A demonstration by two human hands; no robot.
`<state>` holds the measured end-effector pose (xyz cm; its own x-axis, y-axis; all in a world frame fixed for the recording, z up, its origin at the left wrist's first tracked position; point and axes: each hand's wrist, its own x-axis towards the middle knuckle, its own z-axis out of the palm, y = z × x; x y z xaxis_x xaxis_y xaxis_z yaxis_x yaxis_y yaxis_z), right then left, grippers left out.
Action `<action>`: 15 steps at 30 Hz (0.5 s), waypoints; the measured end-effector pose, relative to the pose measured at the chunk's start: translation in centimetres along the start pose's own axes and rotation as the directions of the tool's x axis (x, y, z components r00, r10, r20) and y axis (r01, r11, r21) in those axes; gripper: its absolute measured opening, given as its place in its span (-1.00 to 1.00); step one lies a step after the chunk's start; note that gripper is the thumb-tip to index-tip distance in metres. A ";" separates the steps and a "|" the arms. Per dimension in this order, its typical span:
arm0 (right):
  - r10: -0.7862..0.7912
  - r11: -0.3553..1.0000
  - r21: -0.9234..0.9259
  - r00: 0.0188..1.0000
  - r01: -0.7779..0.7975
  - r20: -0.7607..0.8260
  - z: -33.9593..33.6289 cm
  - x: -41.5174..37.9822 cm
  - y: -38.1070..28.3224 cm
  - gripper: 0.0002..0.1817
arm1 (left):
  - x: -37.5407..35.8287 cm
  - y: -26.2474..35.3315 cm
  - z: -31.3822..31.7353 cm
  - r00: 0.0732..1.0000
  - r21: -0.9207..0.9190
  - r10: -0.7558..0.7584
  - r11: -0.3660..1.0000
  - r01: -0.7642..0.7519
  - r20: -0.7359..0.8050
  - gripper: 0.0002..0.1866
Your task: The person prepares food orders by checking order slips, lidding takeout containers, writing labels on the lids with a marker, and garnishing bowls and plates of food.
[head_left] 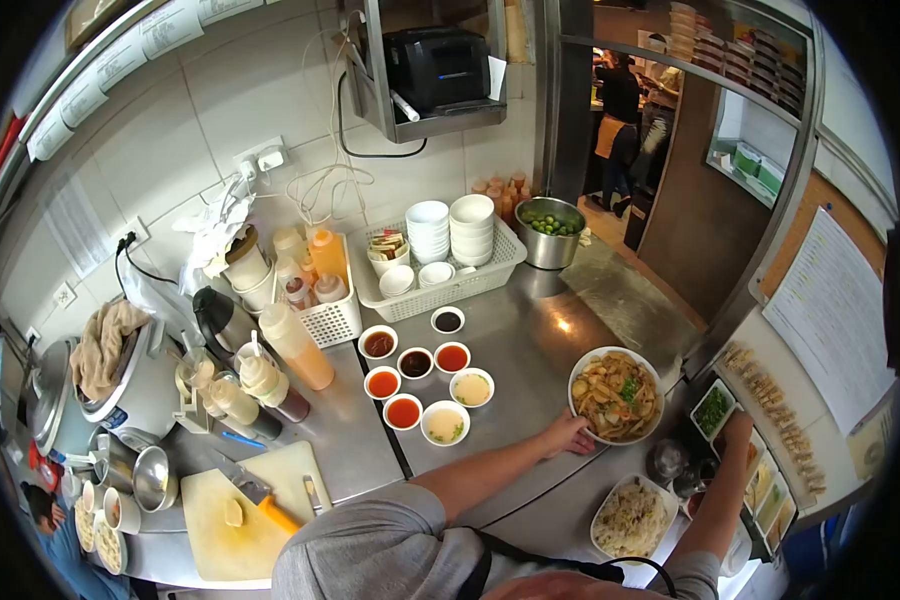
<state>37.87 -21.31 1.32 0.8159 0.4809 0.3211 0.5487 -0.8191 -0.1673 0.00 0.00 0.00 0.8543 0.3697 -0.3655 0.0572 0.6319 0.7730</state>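
My left hand [568,437] is at the lower left edge of a white bowl [573,385], its fingers gripping the rim. Saucy noodles [618,398] with a green garnish on top fill this bowl. On the far right, my right hand [738,430] reaches into a row of garnish containers, beside a white tub of chopped greens [711,410]. Its fingers are too hidden to show what they hold, if anything. Closer to me, between my arms, sits a white container of rice [632,516]. A dark-looking jar [667,460] stands near my right forearm.
Several small sauce bowls [403,411] are grouped mid-counter. Behind them is a basket [440,297] of white bowls, with a pot of limes [550,235] beside it. A knife [242,477] lies on the cutting board [205,540]. Squeeze bottles [295,345] stand left. People [620,125] are beyond the opening.
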 end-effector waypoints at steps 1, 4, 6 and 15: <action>0.015 1.000 0.021 0.999 -0.014 -0.044 -0.4 -0.2 -0.5 -0.84 | 0.2 0.2 -0.3 1.000 0.006 -0.006 1.000 0.006 0.017 -0.58; 0.014 0.987 0.163 0.988 0.011 -0.151 -3.0 -0.2 0.6 -0.76 | 0.4 -0.8 0.0 0.999 -0.014 -0.028 0.999 0.029 0.042 -0.55; 0.041 0.914 0.406 0.998 -0.016 -0.052 -5.6 -0.1 -0.9 -0.68 | 0.6 -0.5 -0.2 1.000 -0.014 -0.017 1.000 0.018 0.026 -0.56; -0.549 0.712 0.650 0.789 0.266 0.277 -11.2 -2.9 -21.1 -0.70 | 3.4 -3.7 -2.8 0.995 -0.052 0.001 0.999 0.004 0.100 -0.70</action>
<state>21.88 -8.96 14.32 0.3930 0.9155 0.0864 0.7263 -0.2514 -0.6397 1.24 0.83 -5.55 0.9018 0.3003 -0.3107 0.0340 0.6676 0.7437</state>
